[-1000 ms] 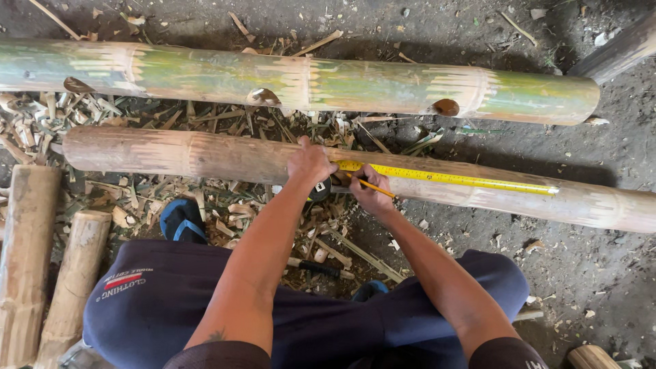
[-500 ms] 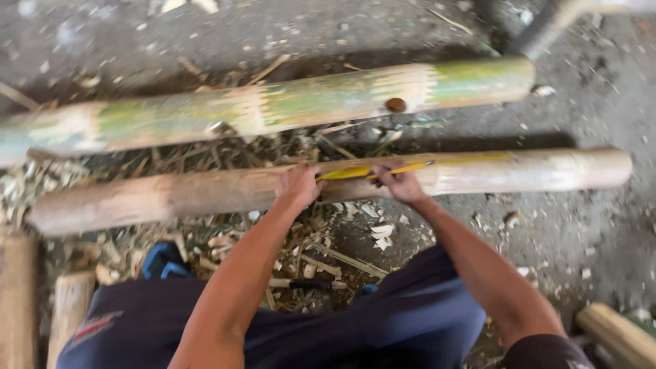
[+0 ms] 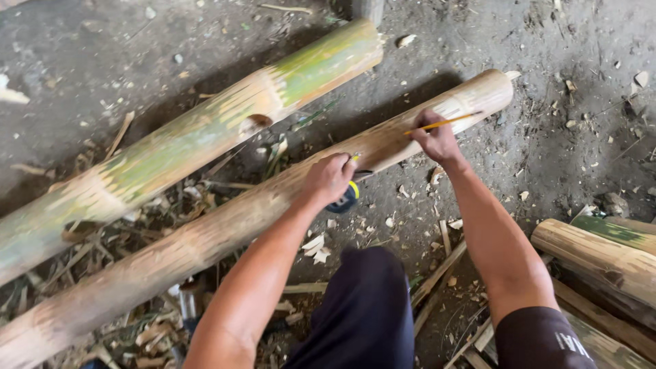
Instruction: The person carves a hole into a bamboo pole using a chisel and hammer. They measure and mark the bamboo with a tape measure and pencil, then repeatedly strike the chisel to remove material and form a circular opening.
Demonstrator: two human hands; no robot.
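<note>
Pinching a pencil [image 3: 443, 123], right hand [image 3: 434, 139] marks pole [image 3: 225, 229]; left hand [image 3: 329, 179] grips tape [image 3: 344, 199]. Pole looks stiff, heavy.

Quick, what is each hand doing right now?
Left hand: closed on a tape measure, against the bamboo pole.
Right hand: closed on a yellow pencil, over the same pole.

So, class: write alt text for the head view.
A person's right hand holds a yellow pencil against a peeled bamboo pole; the left hand grips a tape measure. A greener pole lies beyond.
</note>
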